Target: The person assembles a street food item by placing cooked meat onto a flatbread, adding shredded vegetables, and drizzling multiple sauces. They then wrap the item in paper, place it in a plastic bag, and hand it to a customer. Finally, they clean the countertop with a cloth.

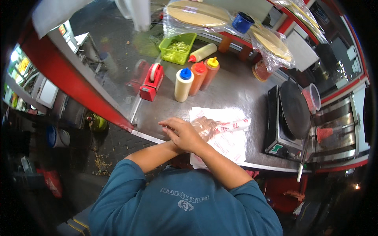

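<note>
Your gloved left hand (pixel 204 128) lies on the paper roll (pixel 234 126) atop white sheets (pixel 229 148); I cannot tell its grip. Your right hand (pixel 179 131) crosses above that wrist, fingers loosely bent. The green basket (pixel 173 57) holds shredded greens (pixel 178 47); 3 upright bottles (pixel 197 80) hold pale or orange sauce. The sheets reach the counter's front edge (pixel 151 137), well apart from the stove (pixel 284 151).

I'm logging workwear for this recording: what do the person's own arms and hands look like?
Loose teal short sleeves, with no marking visible on them, reach to about the elbows; the forearms below are bare. The left hand appears to wear a thin, clear, shiny plastic glove. The right hand looks bare, with no watch or bracelet visible at its wrist.
</note>
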